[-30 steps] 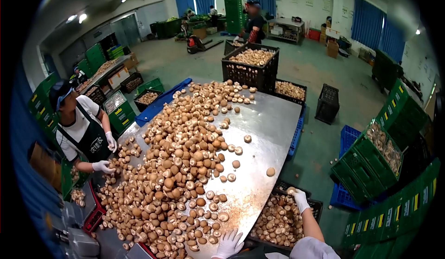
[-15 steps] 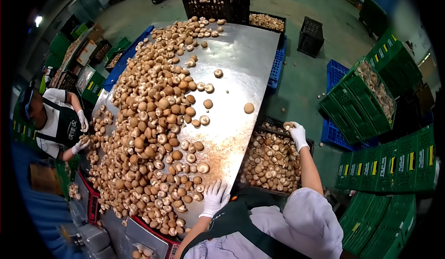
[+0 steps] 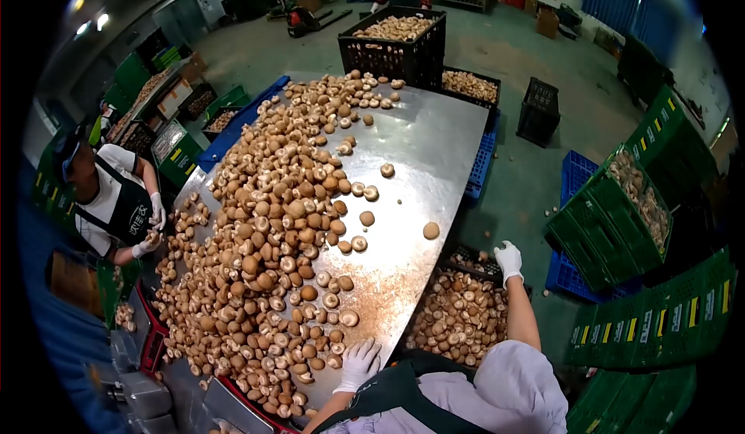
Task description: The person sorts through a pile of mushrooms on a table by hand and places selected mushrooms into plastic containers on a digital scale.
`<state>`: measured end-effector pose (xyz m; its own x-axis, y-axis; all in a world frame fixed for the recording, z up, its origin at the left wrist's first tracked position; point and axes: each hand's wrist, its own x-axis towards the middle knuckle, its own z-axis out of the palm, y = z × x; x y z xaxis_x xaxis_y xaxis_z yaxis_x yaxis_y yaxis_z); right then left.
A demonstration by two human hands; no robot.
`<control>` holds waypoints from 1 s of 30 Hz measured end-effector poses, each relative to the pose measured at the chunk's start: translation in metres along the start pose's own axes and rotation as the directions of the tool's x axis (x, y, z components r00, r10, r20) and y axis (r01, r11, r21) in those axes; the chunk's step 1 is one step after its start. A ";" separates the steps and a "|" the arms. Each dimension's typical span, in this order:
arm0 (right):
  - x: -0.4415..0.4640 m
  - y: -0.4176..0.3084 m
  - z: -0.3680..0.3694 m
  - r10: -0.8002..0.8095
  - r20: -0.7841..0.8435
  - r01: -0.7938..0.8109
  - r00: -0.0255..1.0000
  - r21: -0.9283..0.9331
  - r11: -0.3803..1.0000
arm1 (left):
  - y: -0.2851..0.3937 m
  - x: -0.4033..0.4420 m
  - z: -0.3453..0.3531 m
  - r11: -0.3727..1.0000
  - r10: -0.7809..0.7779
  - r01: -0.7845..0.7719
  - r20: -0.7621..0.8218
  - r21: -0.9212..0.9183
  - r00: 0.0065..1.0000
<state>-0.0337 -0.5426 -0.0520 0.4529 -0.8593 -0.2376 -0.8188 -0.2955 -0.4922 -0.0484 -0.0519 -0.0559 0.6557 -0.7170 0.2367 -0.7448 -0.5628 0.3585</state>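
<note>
A large heap of brown mushrooms point(image 3: 264, 232) covers the left and middle of the metal table point(image 3: 419, 147). My left hand point(image 3: 359, 362), in a white glove, lies flat on the table's near edge beside the heap, fingers spread and holding nothing. Off the table's right side, my gloved right hand point(image 3: 509, 261) is raised over the far right edge of a black crate of mushrooms point(image 3: 458, 317). Its fingers are apart, with no mushroom seen in them. A few loose mushrooms, one of them point(image 3: 431, 230) near the right edge, lie apart from the heap.
Across the heap, a co-worker point(image 3: 116, 201) in an apron handles mushrooms. A full black crate point(image 3: 396, 53) stands beyond the table's far end. Green crates point(image 3: 613, 224) on a blue pallet point(image 3: 578, 178) are at the right. Red-edged scales point(image 3: 151, 341) stand at the near left.
The mushroom that was in my right hand is gone from it, and the fingers have opened. My left hand stays on the table. The view has tilted up.
</note>
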 end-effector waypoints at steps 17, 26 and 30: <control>0.069 -0.378 -0.085 -0.515 -0.025 0.513 0.857 -0.055 0.857 | -0.007 0.000 0.009 0.996 0.083 -0.078 -0.131 0.039 0.988; 0.073 -0.459 -0.076 -0.495 0.003 0.494 0.869 -0.048 0.868 | 0.003 0.020 -0.003 0.994 0.084 -0.075 -0.131 0.075 0.988; 0.080 -0.465 -0.072 -0.514 -0.006 0.510 0.858 -0.105 0.854 | 0.004 0.019 -0.010 0.994 0.081 -0.071 -0.124 0.085 0.989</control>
<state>0.3574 -0.5037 0.2184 0.8071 -0.5880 0.0540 -0.5048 -0.7346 -0.4534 -0.0375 -0.0639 -0.0404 0.6032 -0.7037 0.3754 -0.7973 -0.5434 0.2626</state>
